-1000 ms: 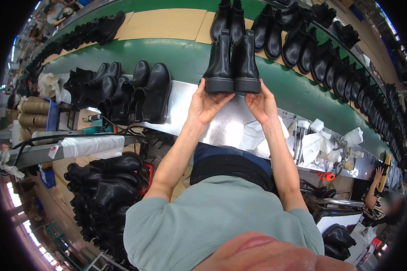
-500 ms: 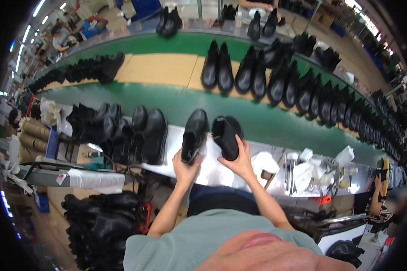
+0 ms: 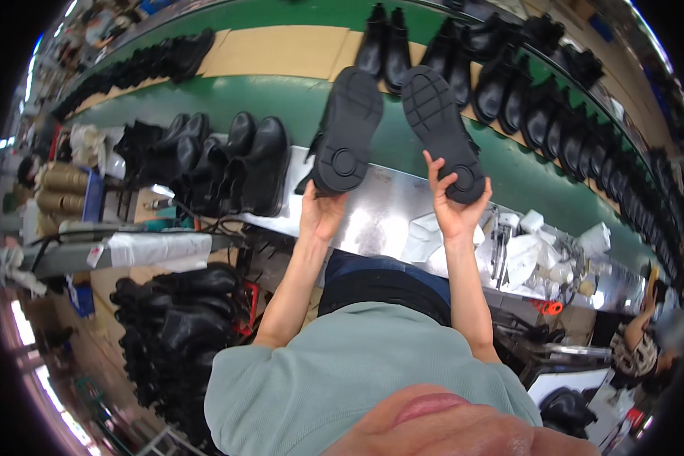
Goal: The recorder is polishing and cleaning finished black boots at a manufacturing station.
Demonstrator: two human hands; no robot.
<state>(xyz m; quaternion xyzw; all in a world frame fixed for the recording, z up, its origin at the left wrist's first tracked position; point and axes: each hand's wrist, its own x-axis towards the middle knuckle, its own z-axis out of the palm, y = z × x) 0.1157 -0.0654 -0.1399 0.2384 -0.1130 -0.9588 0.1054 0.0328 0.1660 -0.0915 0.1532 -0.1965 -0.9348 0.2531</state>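
Observation:
My left hand (image 3: 323, 210) is closed round the heel of a black ankle boot (image 3: 351, 125), tilted so its dark ribbed sole faces me. A matching boot (image 3: 438, 118), also sole up, has its heel in my right hand (image 3: 458, 204); the fingers curl over the heel edge from both sides. Both boots are held up side by side, toes pointing away, above the metal worktop (image 3: 380, 205) and the green belt behind it. The uppers are mostly hidden behind the soles.
Several black boots (image 3: 264, 163) stand left on the worktop. White crumpled cloth and tools (image 3: 528, 258) lie to the right. A long row of boots (image 3: 543, 129) lines the cardboard strip (image 3: 281, 52) on the belt. A boot heap (image 3: 178, 334) sits lower left; another person (image 3: 638, 342) is at right.
Both boots have been raised and tipped, from uppers showing to soles facing me. My hands have shifted to the heel ends, the right one moving outward. The view has tilted downward.

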